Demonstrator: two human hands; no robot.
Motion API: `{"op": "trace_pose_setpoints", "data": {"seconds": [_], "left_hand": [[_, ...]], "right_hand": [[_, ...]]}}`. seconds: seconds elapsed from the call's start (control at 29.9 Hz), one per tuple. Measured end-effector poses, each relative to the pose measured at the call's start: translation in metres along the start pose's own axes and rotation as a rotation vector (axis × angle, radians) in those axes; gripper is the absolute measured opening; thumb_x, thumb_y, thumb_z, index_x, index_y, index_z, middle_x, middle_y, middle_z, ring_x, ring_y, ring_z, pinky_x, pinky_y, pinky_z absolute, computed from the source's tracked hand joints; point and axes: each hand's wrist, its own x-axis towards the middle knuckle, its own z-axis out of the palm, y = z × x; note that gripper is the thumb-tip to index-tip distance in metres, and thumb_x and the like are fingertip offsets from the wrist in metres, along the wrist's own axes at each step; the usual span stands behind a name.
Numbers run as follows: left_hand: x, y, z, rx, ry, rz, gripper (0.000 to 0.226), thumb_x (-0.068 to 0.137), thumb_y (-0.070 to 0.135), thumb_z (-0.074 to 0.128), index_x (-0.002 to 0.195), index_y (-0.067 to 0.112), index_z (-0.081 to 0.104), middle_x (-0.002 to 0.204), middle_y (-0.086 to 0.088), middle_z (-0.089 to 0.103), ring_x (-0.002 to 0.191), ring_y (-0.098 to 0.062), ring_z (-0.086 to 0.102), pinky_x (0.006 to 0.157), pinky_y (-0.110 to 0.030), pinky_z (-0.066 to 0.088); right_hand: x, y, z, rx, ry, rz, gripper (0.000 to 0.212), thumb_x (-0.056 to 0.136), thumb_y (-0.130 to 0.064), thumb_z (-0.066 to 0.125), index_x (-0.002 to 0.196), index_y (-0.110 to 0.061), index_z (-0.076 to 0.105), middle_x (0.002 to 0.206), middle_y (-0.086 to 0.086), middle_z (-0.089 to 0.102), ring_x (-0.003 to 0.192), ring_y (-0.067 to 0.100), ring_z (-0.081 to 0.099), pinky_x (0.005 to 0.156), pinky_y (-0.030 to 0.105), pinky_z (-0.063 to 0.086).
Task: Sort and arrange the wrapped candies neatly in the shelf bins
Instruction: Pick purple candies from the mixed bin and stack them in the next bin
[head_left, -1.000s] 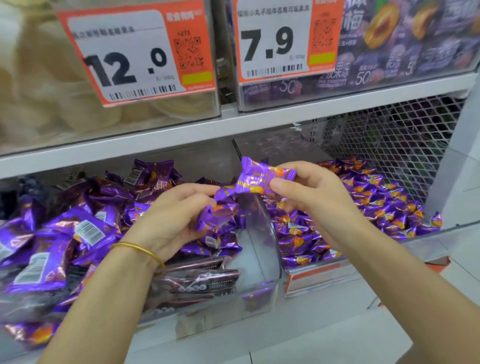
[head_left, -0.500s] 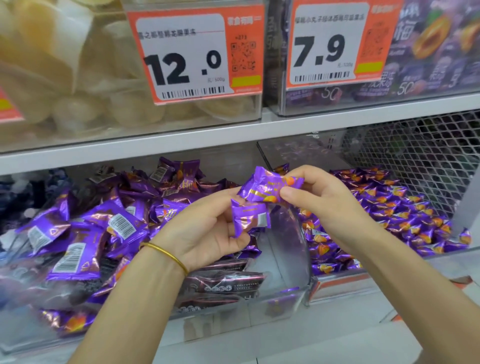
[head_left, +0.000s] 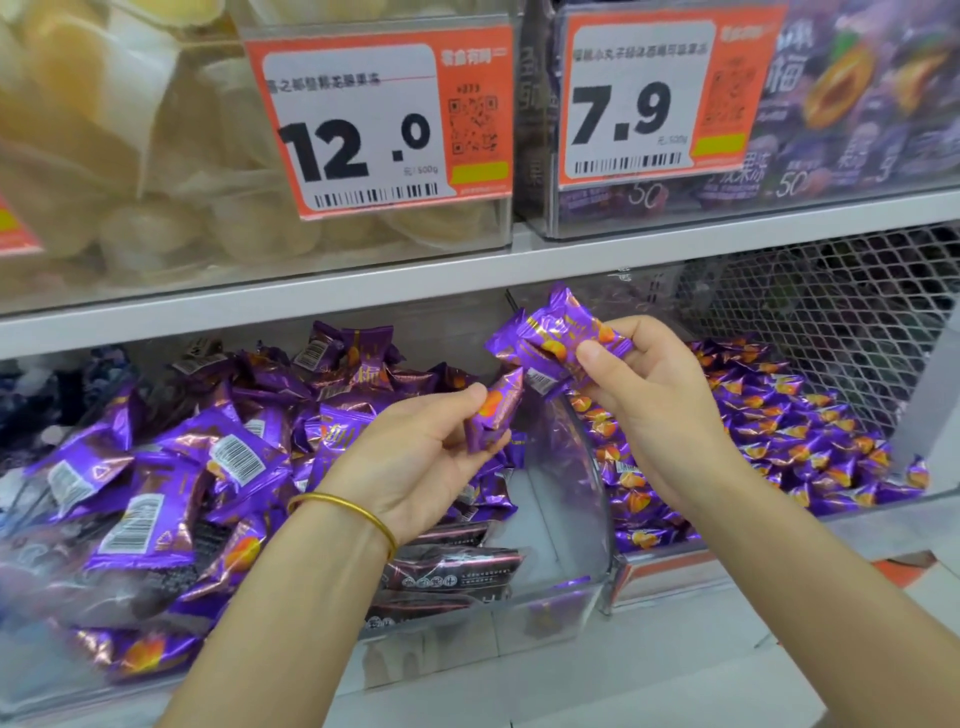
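Right grip (head_left: 660, 405) now holds its purple candies (head_left: 556, 338) higher, nearer the upper shelf (head_left: 363, 280), pinching their right end. Left grip (head_left: 431, 457) pinches one candy (head_left: 493, 415) just below-left, both over the clear divider (head_left: 576, 467) btwn left bin (head_left: 545, 608) & right bin (head_left: 883, 509).

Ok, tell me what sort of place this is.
Most likely the bulk-candy aisle of a snack shop. Orange price tags with barcodes, reading 12.0 and 7.9, hang on clear bins along a white shelf, and the lower bins are heaped with purple wrapped candies.
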Motion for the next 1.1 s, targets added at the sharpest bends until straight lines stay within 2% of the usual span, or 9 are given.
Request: {"op": "trace_pose_setpoints", "data": {"seconds": [0.1,0.27,0.37,0.53,0.67,0.77,0.9,1.04,1.1], "left_hand": [[0.002,-0.001,-0.001,-0.089,0.003,-0.060,0.023,0.091,0.005,0.052,0.107,-0.010,0.055,0.098,-0.027,0.060,0.098,-0.034,0.059,0.063,-0.032,0.059],[0.003,0.000,-0.001,-0.162,0.096,-0.022,0.009,0.088,0.011,0.057,0.096,0.008,0.057,0.071,-0.009,0.065,0.068,-0.020,0.055,0.046,-0.020,0.050],[0.006,-0.002,0.000,-0.106,0.141,0.159,0.025,0.088,0.004,0.057,0.112,0.009,0.054,0.091,-0.010,0.063,0.071,-0.017,0.059,0.050,-0.021,0.050],[0.010,-0.004,-0.002,0.041,0.203,0.399,0.041,0.083,-0.007,0.061,0.119,0.006,0.048,0.114,-0.020,0.062,0.079,-0.018,0.064,0.068,-0.022,0.051],[0.009,-0.004,-0.006,0.284,0.281,0.594,0.026,0.087,0.003,0.061,0.096,0.023,0.047,0.110,-0.015,0.058,0.087,-0.023,0.063,0.060,-0.028,0.054],[0.008,-0.003,-0.008,0.382,0.276,0.675,0.020,0.090,0.003,0.055,0.085,0.022,0.050,0.102,-0.010,0.052,0.092,-0.024,0.059,0.058,-0.027,0.057],[0.008,0.003,-0.012,0.447,0.253,0.625,0.015,0.093,0.010,0.052,0.086,0.020,0.061,0.102,-0.011,0.063,0.092,-0.026,0.062,0.072,-0.028,0.055],[0.007,0.008,-0.021,0.769,0.314,0.727,0.029,0.084,0.002,0.063,0.090,0.029,0.059,0.095,0.014,0.061,0.092,-0.004,0.058,0.085,-0.013,0.044],[0.008,0.009,-0.025,0.784,0.268,0.726,0.038,0.082,-0.004,0.062,0.092,0.032,0.054,0.100,0.006,0.061,0.098,-0.012,0.060,0.088,-0.025,0.048]], "right_hand": [[0.000,-0.001,-0.001,0.051,0.013,-0.002,0.008,0.091,-0.005,0.056,0.089,-0.013,0.055,0.081,0.001,0.068,0.084,0.017,0.066,0.080,0.031,0.054],[-0.004,-0.003,0.000,0.022,0.042,-0.051,0.010,0.090,-0.005,0.058,0.088,-0.015,0.054,0.080,-0.002,0.066,0.081,0.013,0.065,0.077,0.031,0.055],[-0.008,-0.005,0.003,-0.104,0.016,-0.135,0.012,0.083,-0.013,0.065,0.087,-0.020,0.056,0.085,-0.001,0.065,0.082,0.014,0.063,0.080,0.034,0.053],[-0.012,-0.007,0.009,-0.133,-0.006,-0.208,0.019,0.086,0.000,0.061,0.086,-0.018,0.054,0.081,-0.010,0.060,0.074,0.001,0.058,0.071,0.015,0.049],[-0.012,-0.007,0.008,-0.138,-0.052,-0.209,0.020,0.087,0.000,0.061,0.087,-0.020,0.055,0.080,-0.012,0.061,0.075,0.001,0.059,0.071,0.015,0.047],[-0.014,-0.005,0.008,-0.191,-0.138,-0.258,0.016,0.083,-0.005,0.062,0.089,-0.019,0.057,0.085,-0.004,0.063,0.080,0.005,0.061,0.075,0.018,0.048],[-0.017,-0.003,0.005,-0.493,-0.288,-0.365,0.014,0.082,-0.011,0.063,0.093,-0.018,0.063,0.097,-0.006,0.066,0.093,0.014,0.063,0.082,0.028,0.050],[-0.017,0.002,0.006,-0.696,-0.417,-0.335,0.017,0.079,-0.022,0.064,0.096,-0.023,0.066,0.102,-0.012,0.065,0.105,0.010,0.056,0.088,0.017,0.041],[-0.017,0.000,0.008,-0.627,-0.373,-0.273,0.018,0.078,-0.025,0.065,0.095,-0.028,0.066,0.104,-0.012,0.064,0.106,0.003,0.055,0.089,0.014,0.040]]}}
